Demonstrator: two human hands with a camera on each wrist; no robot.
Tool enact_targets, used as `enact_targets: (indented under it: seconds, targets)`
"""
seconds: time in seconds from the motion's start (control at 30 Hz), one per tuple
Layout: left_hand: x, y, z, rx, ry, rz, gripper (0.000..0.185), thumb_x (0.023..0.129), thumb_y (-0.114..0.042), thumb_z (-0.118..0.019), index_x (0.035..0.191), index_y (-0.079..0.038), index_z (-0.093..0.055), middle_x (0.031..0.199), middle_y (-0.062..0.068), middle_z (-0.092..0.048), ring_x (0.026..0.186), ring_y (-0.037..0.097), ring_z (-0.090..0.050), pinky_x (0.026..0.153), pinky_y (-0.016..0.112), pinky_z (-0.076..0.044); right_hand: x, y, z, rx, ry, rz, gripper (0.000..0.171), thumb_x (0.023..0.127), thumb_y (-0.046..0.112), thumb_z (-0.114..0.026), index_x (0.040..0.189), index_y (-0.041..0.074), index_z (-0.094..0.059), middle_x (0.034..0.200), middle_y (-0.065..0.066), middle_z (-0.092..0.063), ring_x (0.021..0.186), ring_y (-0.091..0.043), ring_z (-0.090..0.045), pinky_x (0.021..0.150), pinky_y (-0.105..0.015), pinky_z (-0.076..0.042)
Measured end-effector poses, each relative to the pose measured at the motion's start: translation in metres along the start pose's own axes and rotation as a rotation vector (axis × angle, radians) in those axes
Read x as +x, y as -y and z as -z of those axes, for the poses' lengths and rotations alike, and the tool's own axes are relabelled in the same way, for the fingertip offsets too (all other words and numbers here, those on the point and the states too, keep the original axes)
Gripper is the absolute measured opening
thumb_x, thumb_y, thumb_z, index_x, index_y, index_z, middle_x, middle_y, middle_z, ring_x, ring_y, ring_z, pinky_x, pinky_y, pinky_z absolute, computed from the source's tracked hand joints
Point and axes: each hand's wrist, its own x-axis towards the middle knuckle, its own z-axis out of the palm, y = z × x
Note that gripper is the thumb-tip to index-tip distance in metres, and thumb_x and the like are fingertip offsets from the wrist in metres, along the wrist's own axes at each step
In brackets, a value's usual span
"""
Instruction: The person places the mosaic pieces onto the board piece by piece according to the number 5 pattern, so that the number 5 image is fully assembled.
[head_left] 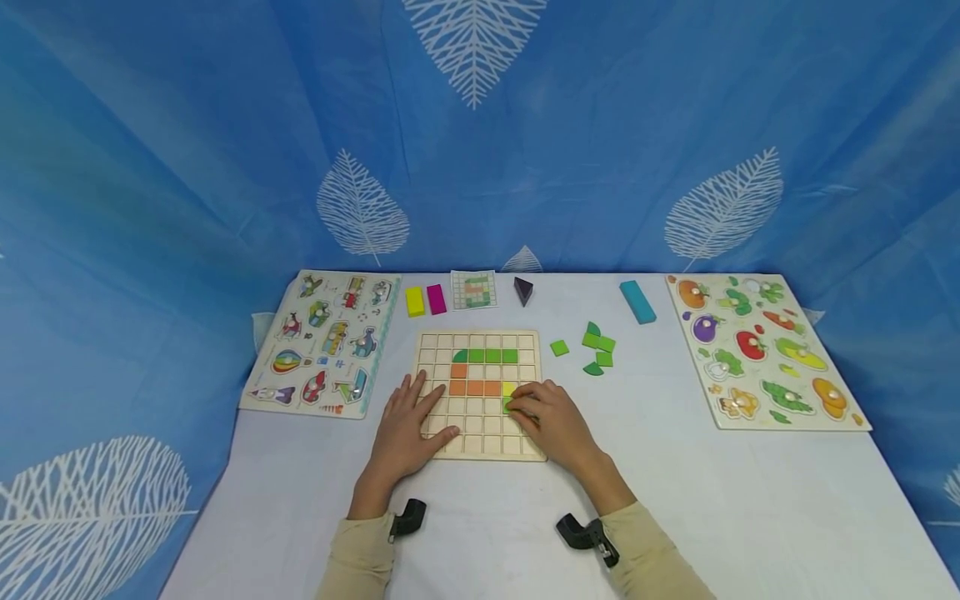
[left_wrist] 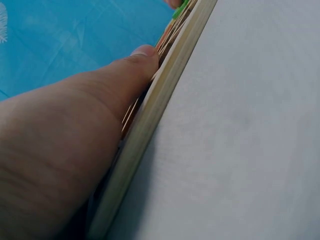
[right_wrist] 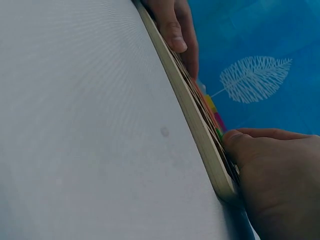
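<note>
Pinched under the fingertips of the right hand (head_left: 551, 417) is a small green tile (head_left: 508, 406), pressed down onto the wooden grid board (head_left: 480, 450) just below a yellow tile (head_left: 509, 388), while the left hand (head_left: 408, 425) lies flat with straight fingers spread on the board's near-left corner, steadying it. By my reading, the step in hand is seating that green tile into its square in the fifth row, right of centre; the next move calls for nudging its edges square with the grid lines before the fingers let go (the fingers hide most of the tile, so I cannot tell whether it already lies flush). The tile looks about square, with no clear long axis; the board itself lies flat, its sides in line with the table's (head_left: 675, 500) edges. Farther in, an orange row (head_left: 475, 387) and a green row (head_left: 483, 356) fill squares. Beyond the board to the right lie loose green pieces (head_left: 597, 348); at the back sit a pattern card (head_left: 474, 289), yellow (head_left: 415, 301), pink (head_left: 436, 298) and blue blocks (head_left: 637, 301).
</note>
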Motion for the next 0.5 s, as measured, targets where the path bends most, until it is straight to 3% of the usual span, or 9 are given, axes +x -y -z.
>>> enact_targets:
  seconds: [0.33, 0.5]
  targets:
    - [0.0, -0.001, 0.001, -0.013, -0.018, -0.003, 0.077, 0.087, -0.054, -0.073, 0.152, -0.017, -0.051, 0.169, 0.015, -0.025, 0.159, 0.039, -0.014, 0.126, 0.062, -0.015, -0.002, -0.002, -0.001, -0.017, -0.012, 0.007, 0.008, 0.089, 0.026, -0.08, 0.094, 0.021, -0.082, 0.102, 0.008, -0.074, 0.086, -0.013, -0.058, 0.075, -0.03, -0.045]
    - [0.0, -0.002, 0.001, -0.024, -0.011, 0.001, 0.077, 0.087, -0.052, -0.073, 0.151, -0.016, -0.051, 0.169, 0.016, -0.025, 0.159, 0.039, -0.013, 0.127, 0.062, -0.014, -0.006, -0.015, 0.007, 0.011, -0.075, -0.028, 0.008, 0.089, 0.024, -0.08, 0.09, 0.017, -0.081, 0.099, 0.004, -0.074, 0.086, -0.016, -0.059, 0.077, -0.034, -0.047]
